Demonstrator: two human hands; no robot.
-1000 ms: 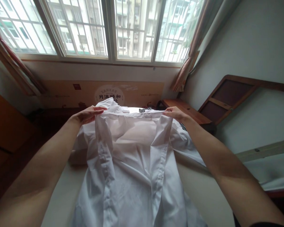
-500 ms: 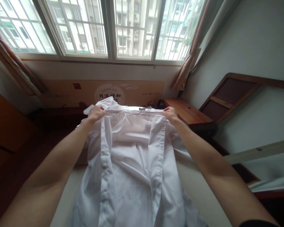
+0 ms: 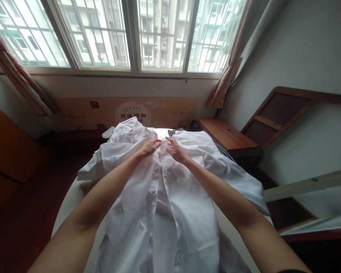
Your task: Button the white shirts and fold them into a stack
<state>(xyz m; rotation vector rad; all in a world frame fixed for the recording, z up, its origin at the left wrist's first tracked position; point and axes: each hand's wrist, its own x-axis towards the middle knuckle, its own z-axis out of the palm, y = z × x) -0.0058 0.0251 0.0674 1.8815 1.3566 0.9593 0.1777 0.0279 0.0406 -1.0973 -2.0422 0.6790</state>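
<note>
A white button-front shirt (image 3: 189, 201) lies spread on a pale, rounded tabletop (image 3: 65, 212), its two front edges drawn close together down the middle. Near the collar end, my left hand (image 3: 150, 147) rests by the left front edge, fingers stretched out and gripping nothing. Opposite it, my right hand (image 3: 175, 149) hovers over or touches the right front edge with its fingers apart; contact is hard to tell. One sleeve is bunched at the left and the other drapes to the right. A black-and-white striped cloth (image 3: 174, 132) shows beyond the shirt.
Behind the table, a printed cardboard panel (image 3: 82, 110) stands below a barred window (image 3: 161, 34). To the right are a wooden bench (image 3: 224, 132) and a brown framed board (image 3: 275, 113) against the wall. A curtain (image 3: 220, 91) hangs at the window's right side.
Both hands let go of the shirt's top corners and moved inward. The front panels, earlier wide apart, now lie nearly together, and the shirt lies flatter with its right sleeve spread out.
</note>
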